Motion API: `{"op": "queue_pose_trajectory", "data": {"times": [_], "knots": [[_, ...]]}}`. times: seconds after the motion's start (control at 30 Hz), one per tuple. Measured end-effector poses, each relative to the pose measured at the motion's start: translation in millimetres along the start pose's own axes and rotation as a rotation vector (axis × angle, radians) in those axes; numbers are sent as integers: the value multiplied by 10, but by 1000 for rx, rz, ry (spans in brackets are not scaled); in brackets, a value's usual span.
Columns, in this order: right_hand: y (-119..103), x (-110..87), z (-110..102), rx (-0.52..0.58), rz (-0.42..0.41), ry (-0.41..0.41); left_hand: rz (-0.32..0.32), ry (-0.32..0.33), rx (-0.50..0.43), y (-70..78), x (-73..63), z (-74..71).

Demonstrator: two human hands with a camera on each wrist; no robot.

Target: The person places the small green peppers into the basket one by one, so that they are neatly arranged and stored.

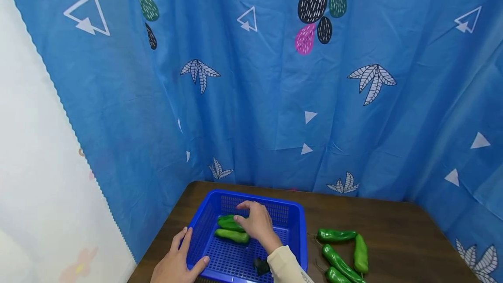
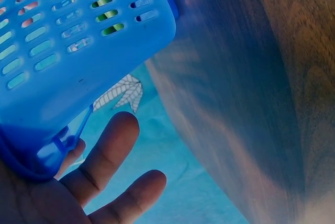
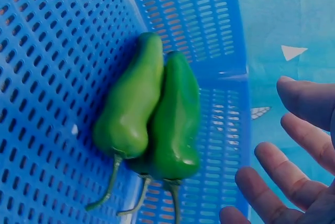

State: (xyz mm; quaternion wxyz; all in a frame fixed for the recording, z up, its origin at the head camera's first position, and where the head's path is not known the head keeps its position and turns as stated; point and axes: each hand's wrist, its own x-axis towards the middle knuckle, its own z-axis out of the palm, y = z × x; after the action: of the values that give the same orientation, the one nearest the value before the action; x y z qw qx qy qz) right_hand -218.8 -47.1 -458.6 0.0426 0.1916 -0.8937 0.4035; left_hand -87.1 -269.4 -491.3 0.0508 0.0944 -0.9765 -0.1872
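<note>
Three green peppers (image 3: 131,101) lie side by side in a blue perforated plastic basket (image 1: 255,196), stems still on. My right hand (image 1: 257,222) hovers over the basket interior, close to these peppers (image 1: 232,235). In the right wrist view, the fingers of this right hand (image 3: 298,182) are spread and hold nothing. My left hand (image 1: 177,261) rests at the basket's near left corner, thumb and fingers extended. The left wrist view shows the basket's rim (image 2: 31,171) against this left hand (image 2: 104,177), with the fingers loose outside the wall.
Several more green peppers (image 1: 342,263) lie on the dark wooden table (image 1: 397,230), right of the basket. A small black object (image 1: 261,266) shows beside my right wrist. Blue patterned curtain (image 1: 271,99) hangs behind the table, and a white cloth (image 1: 47,143) hangs at left.
</note>
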Motion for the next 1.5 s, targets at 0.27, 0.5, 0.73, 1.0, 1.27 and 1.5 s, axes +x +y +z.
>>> {"op": "queue_pose_trajectory", "data": {"times": [0.27,0.5,0.73,1.0,1.27,1.5], "knots": [[-149,-46,-194,35,-28,28,5,5,7,-14,9,14],[-384,-105,-469,36,-68,71,4,6,3,-10,13,9],[-446,-165,-691,2,-82,114,14,-5,-19,9,37,13],[-415,-214,-896,-17,-76,201,12,-26,-3,-3,36,-6],[-328,-274,-1097,-30,-45,281,16,-27,3,-22,45,-18],[-211,-337,-1253,-3,-6,327,22,-15,7,-18,48,-3]]}}
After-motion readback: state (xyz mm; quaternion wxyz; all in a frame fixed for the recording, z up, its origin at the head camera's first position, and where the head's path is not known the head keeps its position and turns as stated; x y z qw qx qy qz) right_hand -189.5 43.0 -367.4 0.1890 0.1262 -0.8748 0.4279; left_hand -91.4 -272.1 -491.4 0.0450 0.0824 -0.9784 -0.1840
